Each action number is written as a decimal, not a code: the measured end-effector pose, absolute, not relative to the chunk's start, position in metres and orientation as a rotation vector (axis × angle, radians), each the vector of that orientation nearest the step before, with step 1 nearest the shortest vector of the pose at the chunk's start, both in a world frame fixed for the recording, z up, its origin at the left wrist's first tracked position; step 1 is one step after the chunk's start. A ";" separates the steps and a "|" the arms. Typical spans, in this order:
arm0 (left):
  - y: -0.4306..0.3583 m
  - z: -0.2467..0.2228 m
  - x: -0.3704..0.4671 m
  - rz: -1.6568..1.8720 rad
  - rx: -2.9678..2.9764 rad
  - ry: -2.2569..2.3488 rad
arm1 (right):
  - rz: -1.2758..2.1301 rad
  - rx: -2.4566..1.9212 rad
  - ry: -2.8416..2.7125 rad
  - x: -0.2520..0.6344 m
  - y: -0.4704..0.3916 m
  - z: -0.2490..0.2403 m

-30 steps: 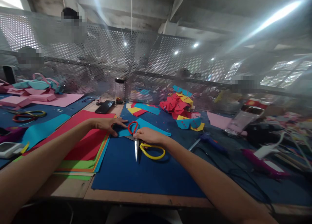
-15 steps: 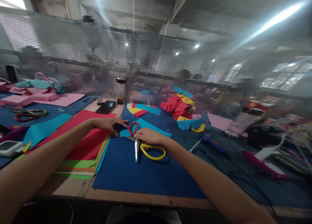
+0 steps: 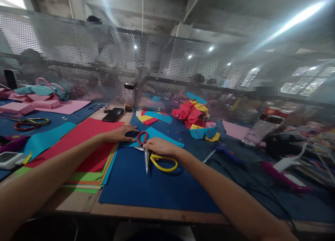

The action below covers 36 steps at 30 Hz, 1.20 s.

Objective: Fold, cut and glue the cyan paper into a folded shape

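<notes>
A stack of coloured paper sheets [image 3: 86,157], red on top, lies at left. The left hand [image 3: 119,134] rests flat, fingers spread, on a light blue paper piece [image 3: 159,135]. Just right, the right hand [image 3: 161,146] rests curled over scissors [image 3: 150,155] lying on the blue mat [image 3: 146,185]; whether it grips them is unclear. Farther right, a heap of red and yellow cutouts [image 3: 195,117].
</notes>
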<state>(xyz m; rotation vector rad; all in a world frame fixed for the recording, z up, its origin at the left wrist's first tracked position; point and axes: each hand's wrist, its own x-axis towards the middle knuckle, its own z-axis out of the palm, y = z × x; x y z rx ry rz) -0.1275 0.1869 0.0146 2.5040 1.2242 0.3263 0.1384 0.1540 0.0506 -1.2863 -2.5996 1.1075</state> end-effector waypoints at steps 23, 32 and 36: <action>0.193 0.006 -0.133 0.197 2.564 1.295 | 1.176 -1.295 -2.569 0.133 0.148 0.054; 0.191 0.021 -0.146 0.159 2.503 1.195 | 1.171 -1.316 -2.584 0.132 0.149 0.057; 0.188 0.031 -0.156 0.132 2.460 1.121 | 1.178 -1.333 -2.581 0.131 0.145 0.060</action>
